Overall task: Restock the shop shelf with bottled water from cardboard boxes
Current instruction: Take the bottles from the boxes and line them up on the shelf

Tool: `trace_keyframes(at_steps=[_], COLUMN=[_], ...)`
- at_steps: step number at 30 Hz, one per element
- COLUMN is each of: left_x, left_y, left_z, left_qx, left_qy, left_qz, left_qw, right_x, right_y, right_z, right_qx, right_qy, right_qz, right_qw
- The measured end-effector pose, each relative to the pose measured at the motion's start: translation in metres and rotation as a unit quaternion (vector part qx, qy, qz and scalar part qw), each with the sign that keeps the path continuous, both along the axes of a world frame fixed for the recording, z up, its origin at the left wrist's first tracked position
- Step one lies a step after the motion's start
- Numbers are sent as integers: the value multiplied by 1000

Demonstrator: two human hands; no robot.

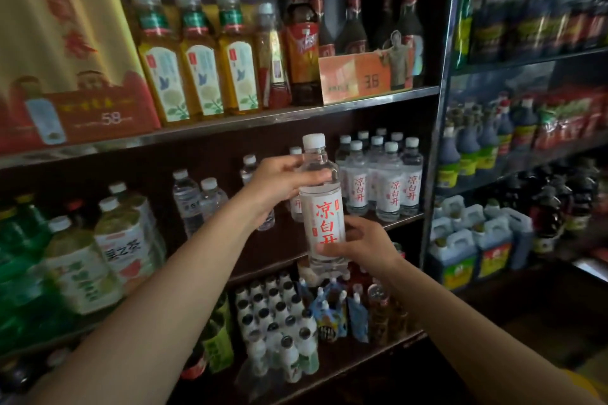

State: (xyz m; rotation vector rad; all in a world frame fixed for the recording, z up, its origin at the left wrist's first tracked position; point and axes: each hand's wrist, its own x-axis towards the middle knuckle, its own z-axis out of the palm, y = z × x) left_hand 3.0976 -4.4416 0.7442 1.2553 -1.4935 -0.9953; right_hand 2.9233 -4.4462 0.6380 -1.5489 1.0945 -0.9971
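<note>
A clear water bottle (322, 207) with a white cap and a white label in red characters is held upright in front of the middle shelf. My left hand (279, 184) grips its shoulder from the left. My right hand (365, 243) grips its lower part from the right. Behind it, several matching water bottles (385, 181) stand grouped at the right end of the middle shelf (404, 219). A few smaller clear bottles (197, 197) stand further left on that shelf. No cardboard box is in view.
The top shelf (230, 123) carries yellow tea bottles (197, 59), dark bottles and an orange price card (355, 77). Green and white tea packs (98, 250) fill the left. Small white bottles (279, 322) sit on the lower shelf. A second rack (526, 174) of sauce bottles and jugs stands to the right.
</note>
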Motion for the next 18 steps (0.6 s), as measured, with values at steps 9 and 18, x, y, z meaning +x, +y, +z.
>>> trace_keyframes(at_steps=[9,18], left_x=[-36,-63], left_y=[-104,-190], left_z=[-33,-82], left_qx=[-3,15], left_qy=[-30,-69], left_qz=[-35,-42], left_qw=[999,997], right_x=[-28,-46], right_y=[-100,-165], right_z=[-37,-80], right_qx=[-22,-18], right_qy=[64,87], right_qz=[-49,-124], right_qw=[997,988])
